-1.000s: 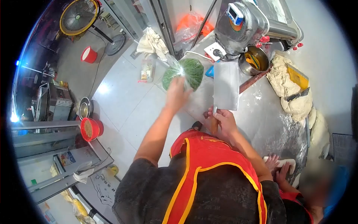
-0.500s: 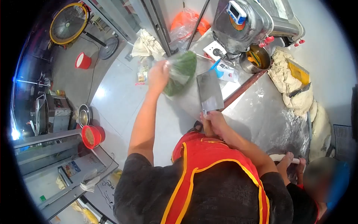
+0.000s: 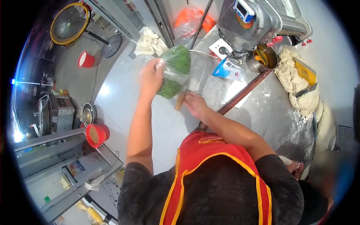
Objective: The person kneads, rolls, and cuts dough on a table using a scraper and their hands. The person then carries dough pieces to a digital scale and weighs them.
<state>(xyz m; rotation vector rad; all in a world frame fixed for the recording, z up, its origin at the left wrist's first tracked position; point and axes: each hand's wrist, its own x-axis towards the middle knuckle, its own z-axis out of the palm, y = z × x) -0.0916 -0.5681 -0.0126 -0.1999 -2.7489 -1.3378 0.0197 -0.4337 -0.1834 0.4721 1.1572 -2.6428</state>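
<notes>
Pale wall point(image 3: 333, 75), grey floor point(image 3: 73, 80)

There's a steel pot point(image 3: 253, 64) here, with pale dough point(image 3: 288, 73) heaped just to its right, a blue-and-white packet point(image 3: 228, 70) to its left, and a yellow-rimmed fan point(image 3: 70, 23) much farther left of it.

the leaves point(image 3: 180, 59) are green, the knife handle point(image 3: 180, 102) tan, the apron point(image 3: 192, 145) red-and-yellow.
</notes>
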